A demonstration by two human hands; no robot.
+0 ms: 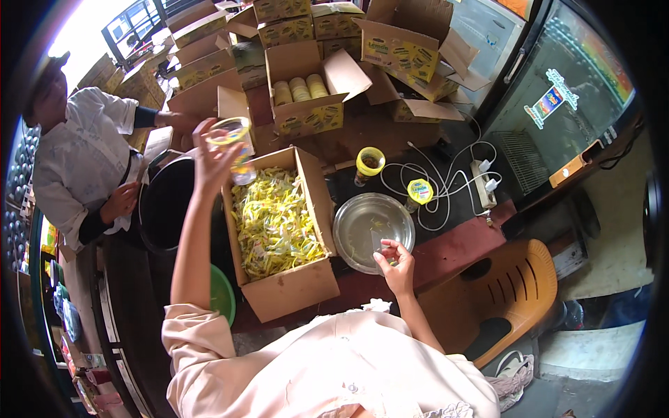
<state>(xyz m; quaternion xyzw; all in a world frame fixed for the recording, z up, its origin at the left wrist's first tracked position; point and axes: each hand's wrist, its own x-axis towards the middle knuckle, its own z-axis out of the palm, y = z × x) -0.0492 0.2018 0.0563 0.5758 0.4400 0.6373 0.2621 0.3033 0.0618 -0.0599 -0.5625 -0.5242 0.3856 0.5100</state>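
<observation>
My left hand [209, 161] is raised over the far left side of an open cardboard box [291, 284]. Its fingers are wrapped round a clear plastic cup [243, 171] with a yellow rim. Small yellow wrapped packets [275, 223] fill the box in a loose heap. My right hand [398, 270] hangs over the near edge of a round metal bowl [346, 221], thumb and fingertips pinched together. What they hold, if anything, is too small to make out. A few small yellowish bits lie in the bowl.
Behind the bowl stand a yellow-rimmed tub [369, 166] and a yellow-lidded cup [419, 191], near white cables and a power strip [485, 187]. Another person [83, 157] at left touches a black bucket [168, 202]. An orange chair [512, 282] stands right; cartons [310, 118] are stacked behind.
</observation>
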